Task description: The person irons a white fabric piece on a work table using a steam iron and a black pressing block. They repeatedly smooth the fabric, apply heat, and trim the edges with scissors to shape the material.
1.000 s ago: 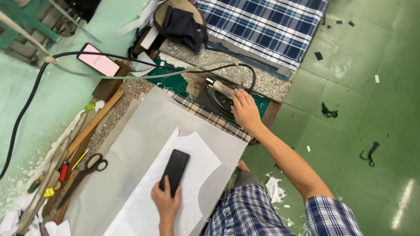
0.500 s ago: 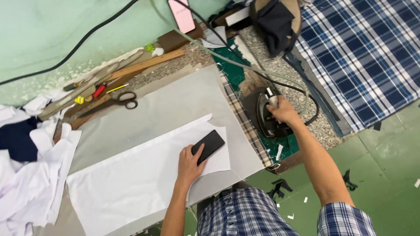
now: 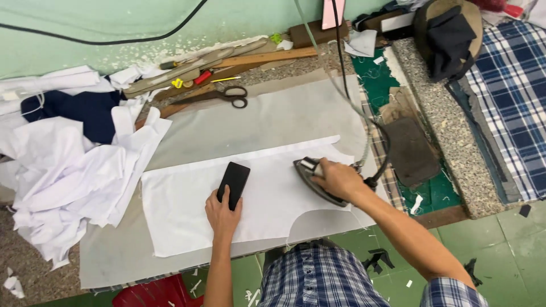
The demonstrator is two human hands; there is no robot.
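The dark metal iron [image 3: 314, 181] had left its dark resting pad [image 3: 410, 151] and now sat on the right end of the flat white cloth piece [image 3: 182, 207]. The right hand [image 3: 340, 179] was wrapped tight around its handle. The left hand [image 3: 222, 214] still pressed a flat black block [image 3: 234, 181] onto the cloth. Black scissors [image 3: 227, 95] lay behind.

white fabric piece [image 3: 187, 204], black block [image 3: 234, 181], blue-plaid cloth [image 3: 520, 85]
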